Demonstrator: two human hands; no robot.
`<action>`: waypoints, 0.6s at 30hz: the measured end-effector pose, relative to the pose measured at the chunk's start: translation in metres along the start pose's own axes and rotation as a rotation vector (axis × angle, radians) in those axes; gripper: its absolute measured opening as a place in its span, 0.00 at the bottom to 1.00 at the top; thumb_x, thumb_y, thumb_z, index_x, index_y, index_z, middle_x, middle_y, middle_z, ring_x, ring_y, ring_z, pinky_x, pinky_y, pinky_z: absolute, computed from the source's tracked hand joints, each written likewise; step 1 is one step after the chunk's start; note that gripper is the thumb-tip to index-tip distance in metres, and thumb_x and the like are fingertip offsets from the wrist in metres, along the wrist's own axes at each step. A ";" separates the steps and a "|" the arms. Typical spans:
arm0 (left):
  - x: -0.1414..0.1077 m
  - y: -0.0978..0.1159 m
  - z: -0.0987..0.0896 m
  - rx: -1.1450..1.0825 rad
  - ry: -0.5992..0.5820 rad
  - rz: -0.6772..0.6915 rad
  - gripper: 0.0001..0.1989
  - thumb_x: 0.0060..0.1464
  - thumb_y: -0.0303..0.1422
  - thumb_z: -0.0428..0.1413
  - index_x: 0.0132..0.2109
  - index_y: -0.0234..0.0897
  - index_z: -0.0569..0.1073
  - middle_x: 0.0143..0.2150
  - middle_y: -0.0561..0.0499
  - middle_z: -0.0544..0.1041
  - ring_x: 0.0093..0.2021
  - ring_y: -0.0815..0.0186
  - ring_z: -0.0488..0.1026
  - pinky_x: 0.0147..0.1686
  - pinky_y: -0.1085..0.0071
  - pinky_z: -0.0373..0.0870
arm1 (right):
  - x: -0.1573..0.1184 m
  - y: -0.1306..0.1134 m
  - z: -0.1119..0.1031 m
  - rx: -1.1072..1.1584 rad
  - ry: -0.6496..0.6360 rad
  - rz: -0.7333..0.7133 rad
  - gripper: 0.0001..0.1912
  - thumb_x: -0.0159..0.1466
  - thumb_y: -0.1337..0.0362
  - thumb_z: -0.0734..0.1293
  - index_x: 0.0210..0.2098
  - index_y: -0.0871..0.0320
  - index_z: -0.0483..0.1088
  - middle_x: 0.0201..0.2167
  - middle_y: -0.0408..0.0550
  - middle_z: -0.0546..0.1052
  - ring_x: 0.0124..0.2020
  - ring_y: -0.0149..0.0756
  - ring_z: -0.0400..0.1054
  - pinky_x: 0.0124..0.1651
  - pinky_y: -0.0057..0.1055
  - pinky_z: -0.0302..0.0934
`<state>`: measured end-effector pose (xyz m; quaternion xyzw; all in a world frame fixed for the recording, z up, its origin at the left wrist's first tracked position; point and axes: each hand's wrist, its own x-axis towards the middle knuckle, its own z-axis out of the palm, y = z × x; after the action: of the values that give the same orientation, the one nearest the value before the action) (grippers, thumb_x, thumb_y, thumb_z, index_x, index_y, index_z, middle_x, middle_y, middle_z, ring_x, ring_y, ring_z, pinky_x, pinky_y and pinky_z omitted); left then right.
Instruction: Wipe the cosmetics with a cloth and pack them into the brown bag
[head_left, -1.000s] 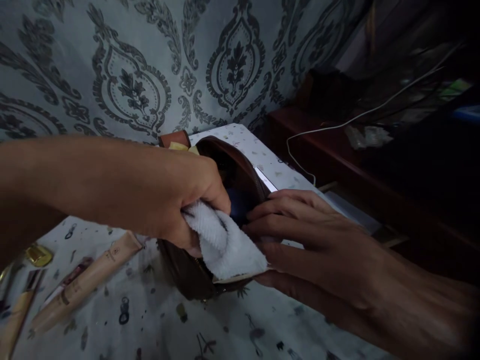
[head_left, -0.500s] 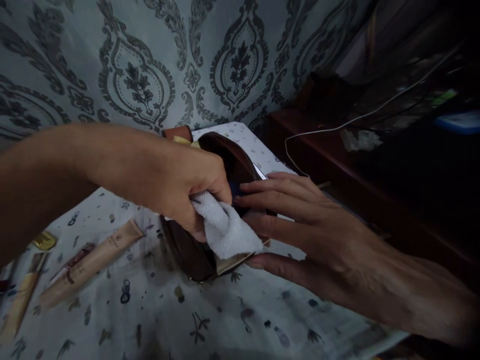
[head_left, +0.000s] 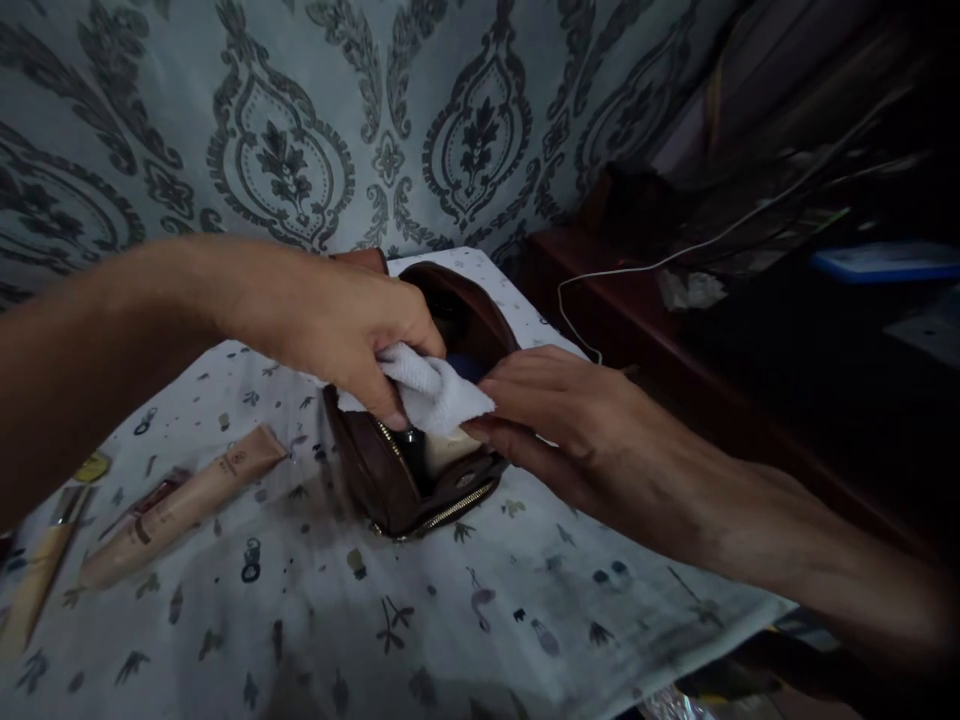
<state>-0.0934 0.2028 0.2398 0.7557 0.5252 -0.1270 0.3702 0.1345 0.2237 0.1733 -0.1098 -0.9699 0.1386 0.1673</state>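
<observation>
A brown zip pouch lies unzipped on the printed cloth, with dark items and a cream-coloured item inside its mouth. Over the opening, my left hand is closed on a white terry cloth, bunched between thumb and fingers. My right hand reaches in from the right, fingers bent together at the pouch's rim. Its thumb lies beside the cloth's tip and the cream item; what its fingertips grip is hidden. Something blue shows between the two hands.
To the left lie a beige squeeze tube, a slim dark reddish packet and a flat brush. A patterned wall rises behind. On the right, a white cable crosses a dark red ledge, near a blue-edged object.
My left hand has lifted the cloth slightly up and back, showing more of the pouch's front zip and contents. My right hand's spread fingers have drawn together and moved inward.
</observation>
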 end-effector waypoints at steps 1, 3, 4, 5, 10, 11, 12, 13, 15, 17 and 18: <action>-0.001 -0.001 0.000 -0.009 0.010 -0.015 0.12 0.53 0.38 0.59 0.40 0.34 0.77 0.26 0.57 0.71 0.32 0.70 0.70 0.35 0.76 0.62 | 0.001 -0.001 0.000 -0.015 -0.001 0.010 0.18 0.73 0.63 0.55 0.31 0.59 0.69 0.27 0.46 0.72 0.30 0.33 0.65 0.35 0.31 0.57; -0.003 -0.004 0.000 -0.020 0.019 -0.022 0.12 0.52 0.37 0.60 0.40 0.34 0.77 0.26 0.57 0.72 0.31 0.69 0.70 0.35 0.75 0.62 | 0.003 -0.004 -0.002 -0.048 -0.015 0.038 0.16 0.72 0.66 0.55 0.31 0.59 0.69 0.27 0.47 0.73 0.29 0.33 0.65 0.35 0.31 0.57; -0.003 -0.007 0.000 -0.030 0.017 -0.012 0.12 0.51 0.38 0.61 0.40 0.35 0.77 0.26 0.57 0.72 0.31 0.69 0.70 0.34 0.75 0.62 | 0.005 -0.005 -0.002 -0.067 -0.029 0.059 0.15 0.71 0.67 0.56 0.31 0.59 0.69 0.27 0.47 0.73 0.29 0.32 0.65 0.34 0.31 0.57; -0.003 -0.010 0.001 -0.045 0.012 0.005 0.12 0.50 0.38 0.61 0.40 0.36 0.78 0.26 0.56 0.73 0.31 0.68 0.70 0.33 0.75 0.62 | 0.007 -0.006 -0.003 -0.087 -0.047 0.084 0.15 0.70 0.68 0.56 0.30 0.59 0.68 0.26 0.47 0.72 0.28 0.32 0.65 0.34 0.30 0.56; -0.004 -0.015 0.002 -0.142 0.018 0.057 0.11 0.50 0.39 0.62 0.40 0.39 0.78 0.28 0.55 0.74 0.30 0.67 0.70 0.30 0.74 0.62 | 0.018 -0.008 -0.004 -0.119 -0.123 0.190 0.12 0.68 0.68 0.59 0.28 0.59 0.67 0.24 0.45 0.70 0.26 0.31 0.63 0.31 0.29 0.52; -0.004 -0.015 0.002 -0.150 0.025 0.053 0.10 0.52 0.38 0.60 0.40 0.38 0.77 0.28 0.55 0.75 0.29 0.68 0.69 0.30 0.74 0.62 | 0.019 -0.007 -0.004 -0.100 -0.126 0.194 0.12 0.68 0.68 0.59 0.28 0.59 0.67 0.24 0.45 0.70 0.26 0.31 0.63 0.31 0.29 0.53; -0.005 -0.014 0.002 -0.152 0.025 0.049 0.10 0.53 0.37 0.59 0.40 0.38 0.77 0.29 0.55 0.75 0.29 0.68 0.69 0.30 0.74 0.62 | 0.020 -0.007 -0.003 -0.077 -0.128 0.195 0.12 0.69 0.67 0.59 0.29 0.59 0.68 0.24 0.45 0.70 0.26 0.31 0.64 0.32 0.29 0.53; -0.005 -0.014 0.003 -0.146 0.017 0.048 0.10 0.54 0.37 0.58 0.41 0.38 0.77 0.29 0.55 0.75 0.29 0.69 0.69 0.30 0.74 0.62 | 0.020 -0.006 -0.004 -0.052 -0.131 0.196 0.12 0.70 0.66 0.59 0.30 0.59 0.68 0.25 0.45 0.71 0.27 0.31 0.64 0.32 0.29 0.54; -0.004 -0.016 0.004 -0.123 0.004 0.055 0.11 0.54 0.39 0.58 0.42 0.39 0.77 0.29 0.55 0.75 0.29 0.68 0.69 0.29 0.75 0.62 | 0.020 -0.003 -0.005 -0.001 -0.142 0.193 0.13 0.71 0.64 0.58 0.32 0.59 0.69 0.26 0.45 0.71 0.29 0.32 0.65 0.34 0.29 0.55; -0.002 -0.021 0.004 -0.081 0.011 0.066 0.14 0.52 0.41 0.60 0.43 0.39 0.78 0.28 0.54 0.74 0.29 0.68 0.70 0.30 0.75 0.63 | 0.020 0.000 -0.009 0.053 -0.165 0.185 0.13 0.71 0.63 0.58 0.34 0.58 0.70 0.27 0.45 0.72 0.31 0.33 0.66 0.36 0.29 0.56; -0.001 -0.023 0.005 -0.049 0.061 0.062 0.15 0.51 0.41 0.61 0.43 0.39 0.78 0.28 0.54 0.74 0.29 0.67 0.70 0.30 0.74 0.64 | 0.021 0.001 -0.011 0.080 -0.189 0.182 0.14 0.72 0.62 0.57 0.35 0.58 0.71 0.28 0.45 0.72 0.32 0.33 0.67 0.36 0.29 0.56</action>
<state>-0.1131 0.2024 0.2275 0.7657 0.5157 -0.0794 0.3761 0.1191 0.2325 0.1887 -0.1771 -0.9610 0.2016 0.0662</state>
